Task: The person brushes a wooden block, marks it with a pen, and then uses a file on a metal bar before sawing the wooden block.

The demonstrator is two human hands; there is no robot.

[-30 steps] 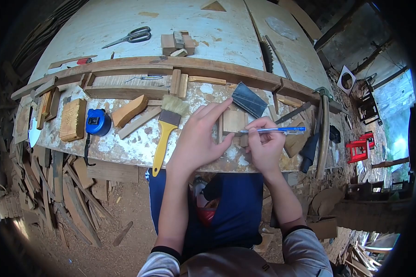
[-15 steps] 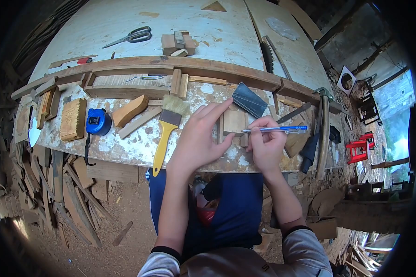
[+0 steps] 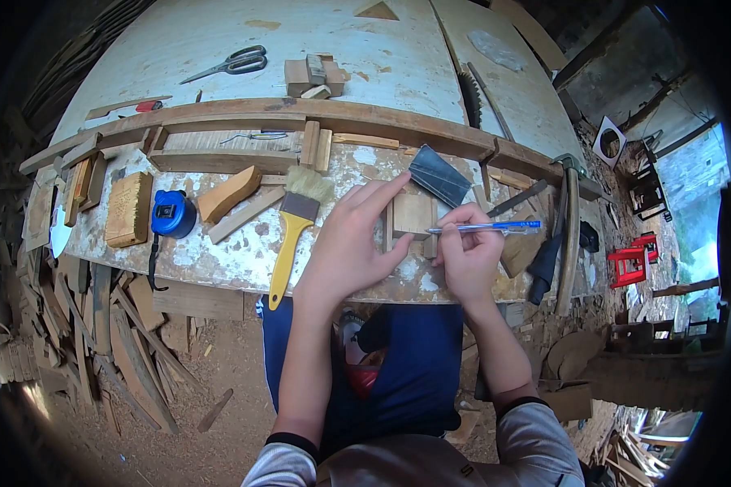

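Observation:
My right hand [image 3: 473,256] is closed around a blue pen [image 3: 513,226], its tip at the front right corner of a small wooden block [image 3: 413,214]. The block sits on the workbench with narrower wood pieces at its sides. To its left, my left hand [image 3: 351,243] is open, thumb and index finger spread. The thumb tip lies at the block's front edge. Beyond the block, the index fingertip reaches the edge of a dark sheet [image 3: 440,176] that looks like sandpaper. Whether the other left fingers touch the block is hidden.
Left of my hands lie a yellow-handled paintbrush [image 3: 291,235], a blue tape measure [image 3: 173,214] and wood offcuts [image 3: 129,210]. A long wooden rail [image 3: 365,116] crosses behind. Scissors [image 3: 234,63] lie farther back. A saw blade [image 3: 469,99] and a clamp [image 3: 571,166] are at right.

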